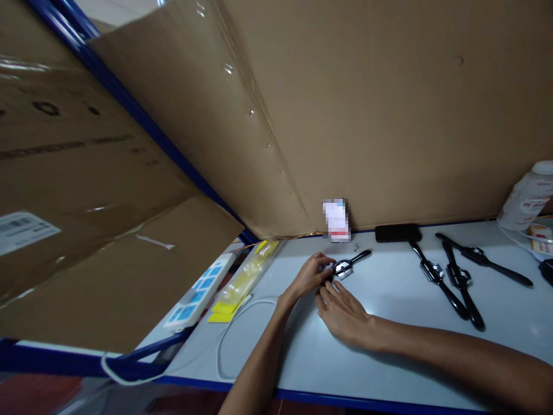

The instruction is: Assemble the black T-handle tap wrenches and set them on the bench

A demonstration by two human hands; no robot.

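Observation:
A black spokeshave (344, 267) with a shiny metal middle lies at a slant over the table, one handle pointing away to the right. My left hand (311, 272) is closed around its near handle, which the fingers mostly hide. Just below, my right hand (343, 314) has its bent fingertips pressed at the same handle; any small part between them is hidden. Small metal pieces (356, 248) lie just beyond the tool. To the right rest more spokeshaves: one (436, 276), a second (460, 279) beside it, and a third (479, 257) farther back.
A lit phone (337, 221) leans on the cardboard wall (389, 115), near a dark phone (398, 233) lying flat. Yellow-edged plastic packets (244, 282), a white cable (219, 346) and a power strip (201, 294) lie left. A bottle (525, 199) stands far right.

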